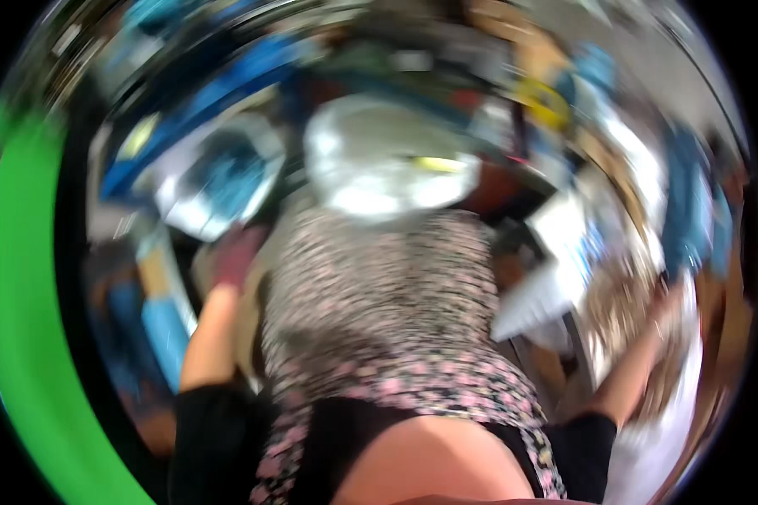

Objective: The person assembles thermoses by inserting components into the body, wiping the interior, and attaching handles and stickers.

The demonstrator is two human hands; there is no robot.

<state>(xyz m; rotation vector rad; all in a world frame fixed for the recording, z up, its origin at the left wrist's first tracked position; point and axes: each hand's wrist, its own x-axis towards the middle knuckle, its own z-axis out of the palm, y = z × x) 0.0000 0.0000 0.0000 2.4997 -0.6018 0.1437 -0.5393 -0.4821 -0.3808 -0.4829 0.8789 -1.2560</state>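
From our left hand, the white container with blue contents blocks twelve o'clock and the shiny round container stands at two; we could pass towards three, above the patterned apron. From our right hand, a blurred white panel stands in the way at nine

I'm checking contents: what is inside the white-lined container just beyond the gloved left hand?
The white-lined container holds blurred blue material, too smeared to identify. Anything beneath it is covered. The left hand is near the rim.
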